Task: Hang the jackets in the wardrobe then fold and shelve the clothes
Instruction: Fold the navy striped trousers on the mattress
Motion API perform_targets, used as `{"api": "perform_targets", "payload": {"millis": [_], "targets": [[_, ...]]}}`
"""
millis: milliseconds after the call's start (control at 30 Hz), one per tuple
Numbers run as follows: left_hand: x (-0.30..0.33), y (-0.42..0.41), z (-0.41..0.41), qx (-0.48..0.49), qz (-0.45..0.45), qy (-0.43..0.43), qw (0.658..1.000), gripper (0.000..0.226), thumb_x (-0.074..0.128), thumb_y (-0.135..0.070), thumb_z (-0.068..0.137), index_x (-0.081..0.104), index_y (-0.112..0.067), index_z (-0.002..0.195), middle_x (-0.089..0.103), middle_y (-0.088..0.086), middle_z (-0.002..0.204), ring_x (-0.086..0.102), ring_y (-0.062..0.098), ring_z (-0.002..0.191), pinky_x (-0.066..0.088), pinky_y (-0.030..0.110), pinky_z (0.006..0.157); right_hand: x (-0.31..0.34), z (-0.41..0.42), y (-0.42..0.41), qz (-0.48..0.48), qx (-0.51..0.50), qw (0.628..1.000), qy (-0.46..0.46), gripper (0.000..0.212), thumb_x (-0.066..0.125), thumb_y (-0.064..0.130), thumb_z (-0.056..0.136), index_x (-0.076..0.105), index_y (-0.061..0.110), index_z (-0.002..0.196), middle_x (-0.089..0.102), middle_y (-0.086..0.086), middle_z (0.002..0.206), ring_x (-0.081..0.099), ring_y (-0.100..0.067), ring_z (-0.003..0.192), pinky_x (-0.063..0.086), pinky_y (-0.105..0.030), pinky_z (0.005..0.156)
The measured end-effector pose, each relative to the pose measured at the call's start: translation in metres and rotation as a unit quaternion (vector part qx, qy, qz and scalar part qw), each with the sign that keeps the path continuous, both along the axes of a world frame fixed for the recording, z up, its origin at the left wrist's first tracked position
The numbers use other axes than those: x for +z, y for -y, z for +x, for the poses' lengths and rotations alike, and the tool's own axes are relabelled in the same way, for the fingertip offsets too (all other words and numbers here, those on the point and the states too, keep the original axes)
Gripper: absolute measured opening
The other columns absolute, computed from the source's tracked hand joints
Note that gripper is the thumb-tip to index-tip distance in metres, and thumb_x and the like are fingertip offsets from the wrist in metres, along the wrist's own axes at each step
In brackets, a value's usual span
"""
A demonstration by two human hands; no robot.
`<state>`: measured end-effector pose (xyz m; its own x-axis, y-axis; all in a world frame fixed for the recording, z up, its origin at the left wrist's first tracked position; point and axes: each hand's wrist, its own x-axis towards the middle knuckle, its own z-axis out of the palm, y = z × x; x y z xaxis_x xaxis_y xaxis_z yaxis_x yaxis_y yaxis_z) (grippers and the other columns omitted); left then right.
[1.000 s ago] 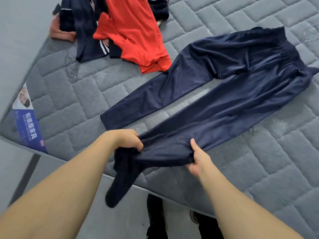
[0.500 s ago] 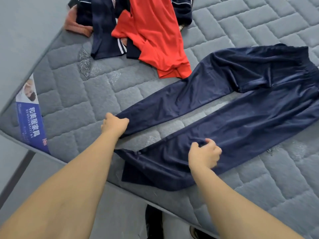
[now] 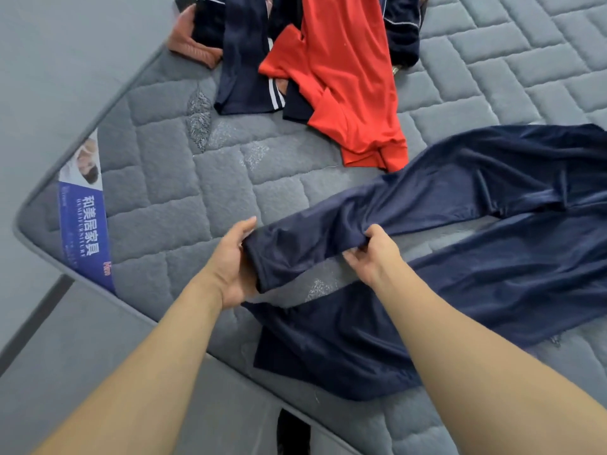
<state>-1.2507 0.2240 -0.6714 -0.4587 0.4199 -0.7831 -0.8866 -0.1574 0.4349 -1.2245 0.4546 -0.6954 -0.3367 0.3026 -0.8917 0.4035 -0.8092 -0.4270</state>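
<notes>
Bare mattress [image 3: 197, 205] left of trousers [image 3: 492, 257] — open; clothes pile [image 3: 328, 77] blocks far side

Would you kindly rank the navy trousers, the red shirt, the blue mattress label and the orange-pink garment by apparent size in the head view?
1. Navy trousers, partly cut off at the right edge.
2. Red shirt.
3. Blue mattress label.
4. Orange-pink garment, mostly hidden under dark clothes, so its true size is unsure.

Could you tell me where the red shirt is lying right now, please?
The red shirt lies at the top centre of the head view, on the mattress, overlapping dark clothes, just beyond the navy trousers.
</notes>
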Motion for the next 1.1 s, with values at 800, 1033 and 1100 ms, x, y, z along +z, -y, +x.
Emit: {"api": "perform_targets", "payload": {"millis": [800,1033,1100], "targets": [[-0.049,0.04,0.082,-0.275,-0.323,-0.169,0.89,0.038,0.086,-0.034,0.066,0.059,-0.021,0.09,0.05,-0.006,0.111,0.054,0.008,0.092,0.047,0.026,0.084,-0.026,0.087,0.039,0.503,0.784,0.36,0.053,0.036,0.051,0.025,0.078,0.056,0.031,0.113,0.041,0.001,0.121,0.034,-0.027,0.12,0.021,-0.041,0.102],[-0.025,0.035,0.091,-0.192,-0.258,-0.13,0.938,0.009,0.057,-0.021,0.07,0.052,-0.021,0.077,0.046,-0.001,0.056,0.039,0.013,0.045,0.028,0.019,0.043,-0.024,0.062,0.034,0.43,0.732,0.522,0.076,0.009,0.044,0.018,0.081,0.039,0.026,0.079,0.049,0.011,0.076,0.05,-0.024,0.088,0.023,-0.035,0.08],[-0.024,0.045,0.083,-0.235,-0.315,-0.08,0.916,0.01,0.053,-0.022,0.082,0.056,-0.014,0.078,0.05,0.004,0.051,0.044,0.017,0.038,0.033,0.017,0.042,-0.025,0.06,0.038,0.456,0.744,0.485,0.063,0.012,0.045,0.016,0.08,0.046,0.026,0.088,0.053,0.009,0.084,0.054,-0.026,0.095,0.027,-0.035,0.081]]}}
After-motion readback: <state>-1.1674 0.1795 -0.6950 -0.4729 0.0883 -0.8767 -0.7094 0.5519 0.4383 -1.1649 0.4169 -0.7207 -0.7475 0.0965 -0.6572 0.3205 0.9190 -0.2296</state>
